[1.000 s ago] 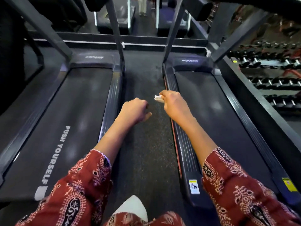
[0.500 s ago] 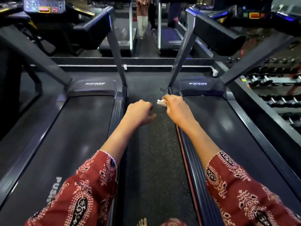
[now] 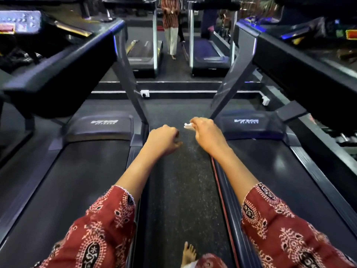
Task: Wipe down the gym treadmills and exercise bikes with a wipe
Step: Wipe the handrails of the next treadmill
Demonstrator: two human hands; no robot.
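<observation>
The right hand point(image 3: 206, 132) pinches a small crumpled white wipe point(image 3: 188, 126), probably ready for the slanted grey metal treadmill post point(image 3: 228, 88) just ahead. The left hand point(image 3: 164, 140) beside it is curled, holding nothing.

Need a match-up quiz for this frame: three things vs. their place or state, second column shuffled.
Column A
1 wipe
2 left hand
3 bare foot

Column B
a on the speckled floor strip, bottom of view
b pinched in the right hand
c fingers curled, holding nothing

Pairs: 1-b; 2-c; 3-a
</observation>
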